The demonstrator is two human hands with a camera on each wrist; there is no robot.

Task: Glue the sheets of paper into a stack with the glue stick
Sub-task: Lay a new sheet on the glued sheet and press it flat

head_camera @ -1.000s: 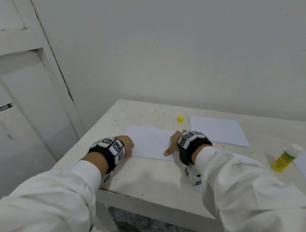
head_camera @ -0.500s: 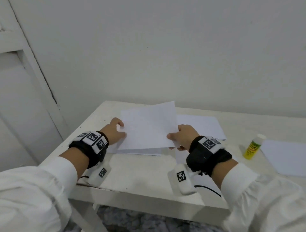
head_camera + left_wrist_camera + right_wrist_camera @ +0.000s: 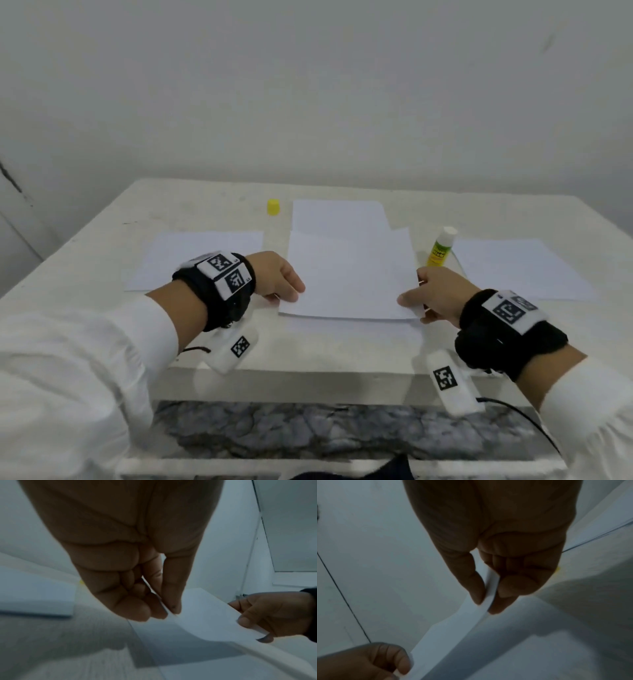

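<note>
Both hands pinch a thin, slightly bowed white sheet (image 3: 349,274): left hand (image 3: 279,275) and right hand (image 3: 436,294) at opposite edges, seemingly above the chalky table (image 3: 102,260).

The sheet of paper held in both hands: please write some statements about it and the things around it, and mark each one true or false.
1. Both the left hand and the right hand pinch the held sheet. True.
2. The glue stick lies flat on the table. False: it stands upright.
3. The yellow cap is on the glue stick. False: it stands apart, at the far side of the table.
4. Another sheet lies on the table left of the held one. True.
</note>
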